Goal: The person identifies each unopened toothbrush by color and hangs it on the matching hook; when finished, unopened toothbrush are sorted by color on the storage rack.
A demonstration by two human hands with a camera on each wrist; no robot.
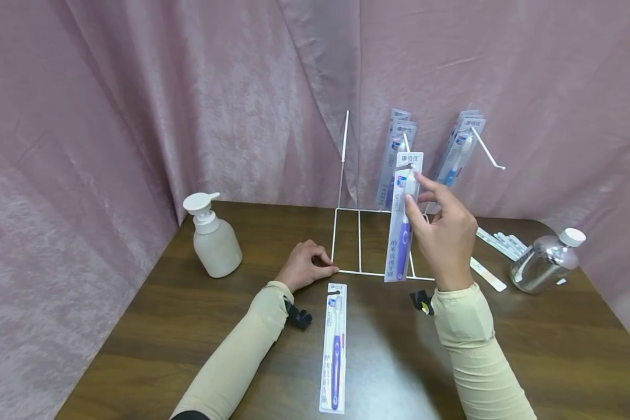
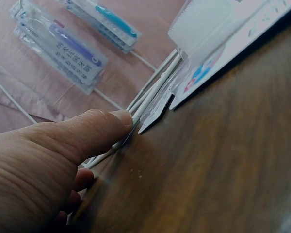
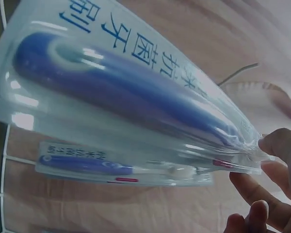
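Observation:
My right hand (image 1: 446,227) pinches a packaged purple toothbrush (image 1: 397,233) by its upper edge, thumb in front and fingers behind. The pack is upright, its hanging slot close to the tip of the middle hook. At the white wire rack (image 1: 359,242), my left hand (image 1: 305,265) pinches the front left corner of the base between thumb and fingers. Purple toothbrush packs (image 1: 385,163) hang behind the held one, and blue ones (image 1: 459,146) hang on the right hook. Another packaged purple toothbrush (image 1: 333,350) lies on the table, just in front of the rack.
A white pump bottle (image 1: 217,248) stands at the left. To the right are a silver bottle with a white cap (image 1: 543,265) and several pale flat strips (image 1: 499,242). The rack's left upright (image 1: 343,140) rises before a pink curtain (image 1: 231,105) behind the wooden table (image 1: 163,326).

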